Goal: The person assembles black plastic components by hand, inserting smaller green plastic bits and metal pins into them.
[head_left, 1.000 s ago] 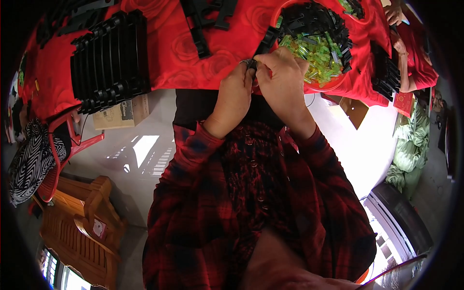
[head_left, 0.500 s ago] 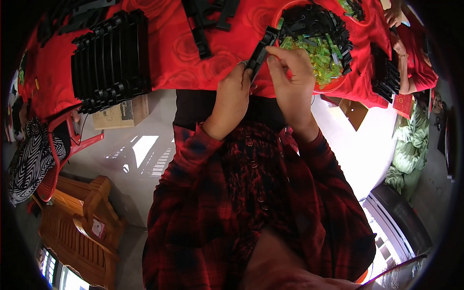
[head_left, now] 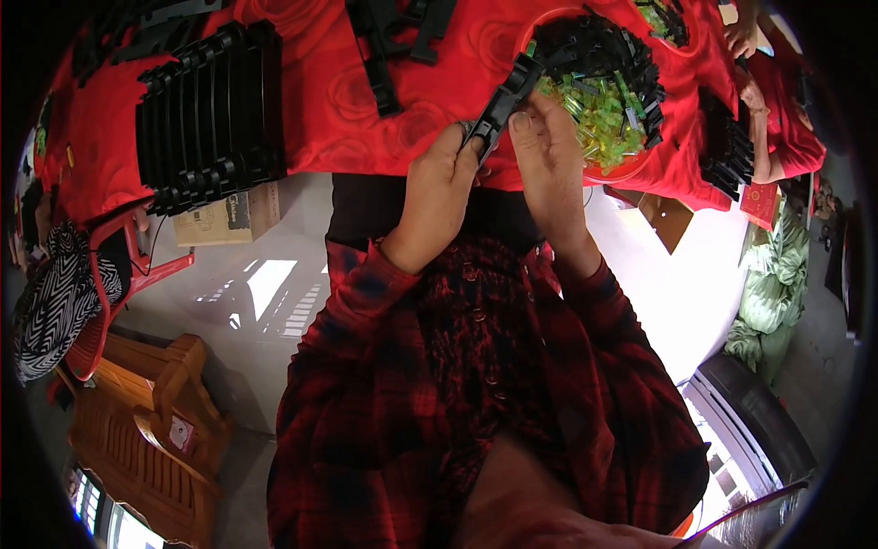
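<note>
A long black plastic part (head_left: 503,105) with cut-outs is gripped in my left hand (head_left: 439,183), thumb on top, its far end slanting up to the right. My right hand (head_left: 553,169) is beside the part with its fingers stretched forward and thumb apart; I make out nothing held in it. Just past those fingertips stands a red basin (head_left: 622,170), heaped with small translucent yellow-green pieces (head_left: 604,123) at the near side and small black pieces (head_left: 594,46) behind.
Left on the red tablecloth (head_left: 320,137) lies a row of similar black parts (head_left: 210,110); more loose black parts (head_left: 380,73) lie at the back. At right, another person's arm (head_left: 759,119) is near a black stack (head_left: 725,151). A red chair (head_left: 114,302) stands at lower left.
My right hand's fingers have loosened from a pinch at the black part and straightened toward the basin. The part in my left hand has shifted slightly right.
</note>
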Available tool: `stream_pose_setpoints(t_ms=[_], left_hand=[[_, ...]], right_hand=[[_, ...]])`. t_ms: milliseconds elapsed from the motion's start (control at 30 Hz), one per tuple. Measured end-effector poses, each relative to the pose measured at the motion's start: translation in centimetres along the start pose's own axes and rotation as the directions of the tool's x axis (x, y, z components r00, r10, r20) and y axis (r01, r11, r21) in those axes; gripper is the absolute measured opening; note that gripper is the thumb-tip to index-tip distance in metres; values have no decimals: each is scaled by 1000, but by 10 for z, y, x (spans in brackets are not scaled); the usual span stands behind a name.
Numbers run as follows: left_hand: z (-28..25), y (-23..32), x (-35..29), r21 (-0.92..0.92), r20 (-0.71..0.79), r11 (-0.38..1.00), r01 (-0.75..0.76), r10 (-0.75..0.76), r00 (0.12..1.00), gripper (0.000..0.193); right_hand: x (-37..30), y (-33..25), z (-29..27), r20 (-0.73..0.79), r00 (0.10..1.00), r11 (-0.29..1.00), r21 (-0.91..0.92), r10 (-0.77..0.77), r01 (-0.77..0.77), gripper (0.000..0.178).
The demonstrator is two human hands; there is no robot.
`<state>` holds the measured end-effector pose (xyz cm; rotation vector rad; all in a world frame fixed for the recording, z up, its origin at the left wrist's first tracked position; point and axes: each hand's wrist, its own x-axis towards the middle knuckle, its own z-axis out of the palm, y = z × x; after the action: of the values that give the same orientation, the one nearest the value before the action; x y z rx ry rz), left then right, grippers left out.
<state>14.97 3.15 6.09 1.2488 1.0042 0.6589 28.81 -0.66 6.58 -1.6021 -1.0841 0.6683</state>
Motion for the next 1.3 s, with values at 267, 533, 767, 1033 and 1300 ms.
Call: stream_pose_setpoints(t_ms=[267, 533, 767, 1033, 1300], left_hand=[[-2, -2, 1, 60, -72, 994, -94, 99, 993, 16], [-1, -6, 2, 64, -94, 994, -93, 98, 991, 17], [0, -3, 2, 11, -75, 999, -32, 33, 997, 16], [2, -9, 2, -284, -86, 958, 38, -65, 994, 17], [0, -8, 4, -225, -48, 973, 56, -69, 996, 19]], right_hand=[[-1, -16, -2, 160, 979, 977, 147, 130, -153, 36], [-2, -23, 3, 156, 977, 950, 254, 148, -184, 33], [3, -10, 10, 58, 994, 975, 199, 91, -101, 26], [-3, -5, 12, 45, 998, 998, -53, -34, 37, 26], [-11, 2, 15, -10, 995, 994, -44, -99, 98, 25]])
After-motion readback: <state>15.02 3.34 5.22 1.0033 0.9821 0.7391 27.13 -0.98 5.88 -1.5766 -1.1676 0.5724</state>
